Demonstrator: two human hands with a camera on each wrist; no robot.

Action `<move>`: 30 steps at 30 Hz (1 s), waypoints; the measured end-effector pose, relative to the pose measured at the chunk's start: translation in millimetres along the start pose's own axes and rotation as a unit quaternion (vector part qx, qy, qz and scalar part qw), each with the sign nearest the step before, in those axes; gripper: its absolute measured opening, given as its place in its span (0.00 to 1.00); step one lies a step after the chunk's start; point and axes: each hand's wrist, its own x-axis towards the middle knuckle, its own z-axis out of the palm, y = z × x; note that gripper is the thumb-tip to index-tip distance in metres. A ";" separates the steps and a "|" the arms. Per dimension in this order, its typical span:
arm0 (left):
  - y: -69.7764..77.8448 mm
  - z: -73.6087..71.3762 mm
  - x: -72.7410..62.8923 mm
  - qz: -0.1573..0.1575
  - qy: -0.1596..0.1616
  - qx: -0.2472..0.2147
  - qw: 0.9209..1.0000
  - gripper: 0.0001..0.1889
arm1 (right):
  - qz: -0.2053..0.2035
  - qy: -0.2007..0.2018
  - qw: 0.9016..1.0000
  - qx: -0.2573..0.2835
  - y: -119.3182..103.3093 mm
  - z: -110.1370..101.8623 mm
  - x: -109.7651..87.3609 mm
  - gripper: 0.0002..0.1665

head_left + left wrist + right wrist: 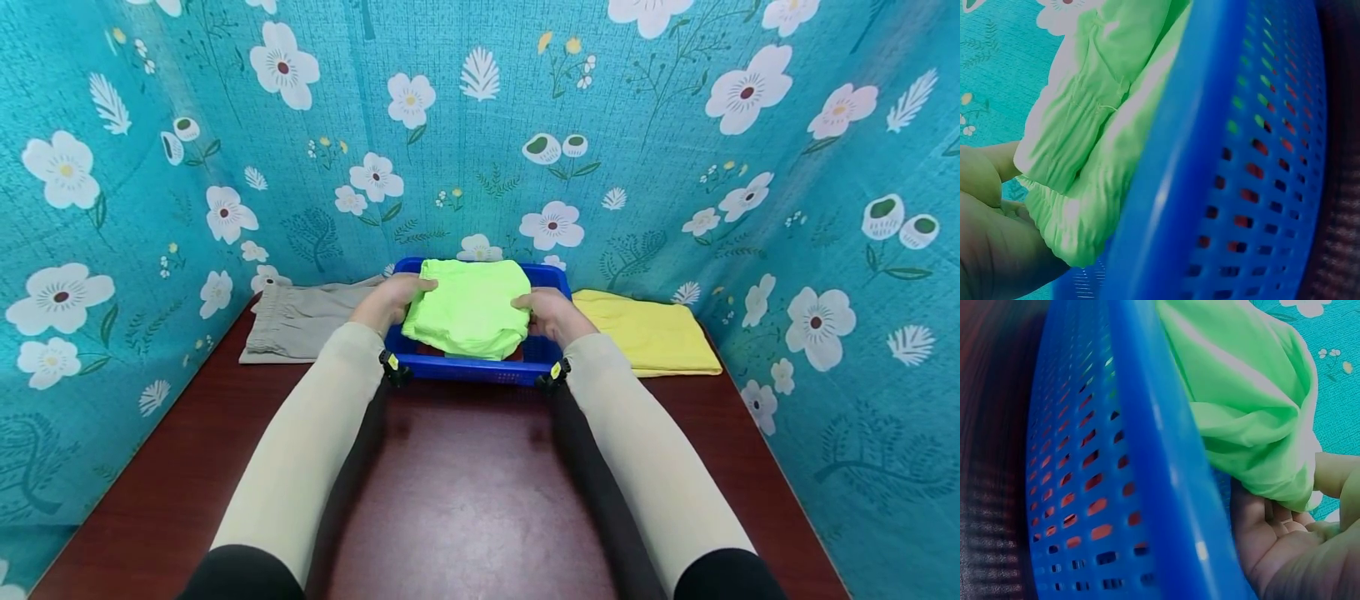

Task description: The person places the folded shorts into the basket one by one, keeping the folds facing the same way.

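A folded neon-green garment (pixel 471 307) with a gathered elastic edge is held level at the mouth of a blue perforated plastic basket (pixel 480 372). My left hand (pixel 390 300) grips its left side, thumb on top and fingers beneath. On the opposite side my right hand (pixel 553 312) pinches the cloth the same way. In the left wrist view the gathered edge of the garment (pixel 1079 212) lies between thumb and fingers, just past the basket's rim (pixel 1166 169). Something red shows through the basket's holes; its kind is hidden.
Folded grey trousers or shorts (pixel 292 321) with an elastic waist lie left of the basket. To the right is a folded yellow cloth item (pixel 648 333). All rest on a dark red-brown table (pixel 465 483). A teal floral curtain (pixel 480 125) hangs behind and along both sides.
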 end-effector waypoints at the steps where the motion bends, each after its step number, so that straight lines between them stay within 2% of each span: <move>1: -1.4 0.5 0.7 0.000 0.001 0.001 1.000 0.27 | 0.001 0.001 1.000 -0.002 1.0 -0.3 -0.1 0.23; 4: -4.4 2.4 2.5 -0.002 0.008 0.013 1.000 0.29 | 0.002 0.002 1.000 -0.012 3.5 -1.5 -0.8 0.23; 11: -8.3 6.6 2.7 0.001 0.027 0.074 0.997 0.35 | 0.007 0.004 1.000 -0.030 10.4 -4.7 1.3 0.24; 18: -13.8 5.3 5.3 -0.011 0.034 0.103 0.994 0.38 | 0.013 0.008 0.999 -0.032 15.4 -4.1 4.6 0.26; 24: -17.0 5.1 9.3 -0.008 0.030 0.112 0.993 0.38 | 0.009 0.015 0.999 -0.035 17.4 -1.4 5.7 0.23; 30: -18.2 6.6 7.8 -0.003 0.033 0.110 0.993 0.38 | 0.006 0.015 0.999 -0.041 17.9 0.5 3.6 0.24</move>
